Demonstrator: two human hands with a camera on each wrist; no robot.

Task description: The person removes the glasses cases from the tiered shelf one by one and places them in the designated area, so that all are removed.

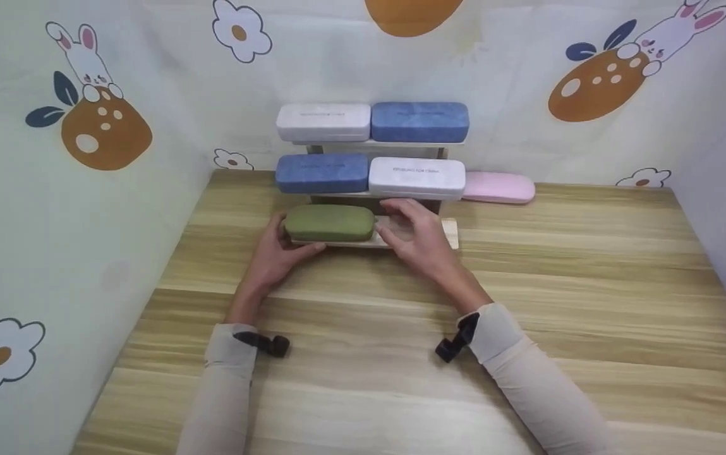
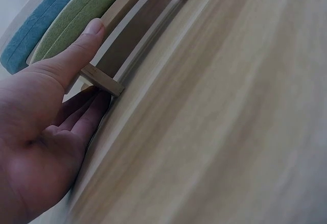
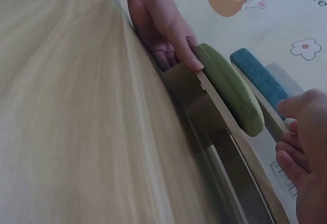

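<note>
A green glasses case (image 1: 330, 222) lies lengthwise on the left part of the bottom shelf of a three-tier wooden rack (image 1: 450, 234). My left hand (image 1: 275, 254) grips the left end of that shelf. In the left wrist view its thumb (image 2: 84, 44) lies along the front edge just below the green case, while the other fingers reach low around the rack's end support. Beside the right end of the green case is my right hand (image 1: 424, 239), over the bare right part of the shelf. Its fingers are loosely bent and hold nothing.
The middle tier bears a blue case (image 1: 322, 173) and a white case (image 1: 417, 177); on the top tier sit another white case (image 1: 325, 122) and blue case (image 1: 420, 122). A pink case (image 1: 500, 188) lies right of the rack on the wooden table (image 1: 363, 379). Printed cloth walls enclose it.
</note>
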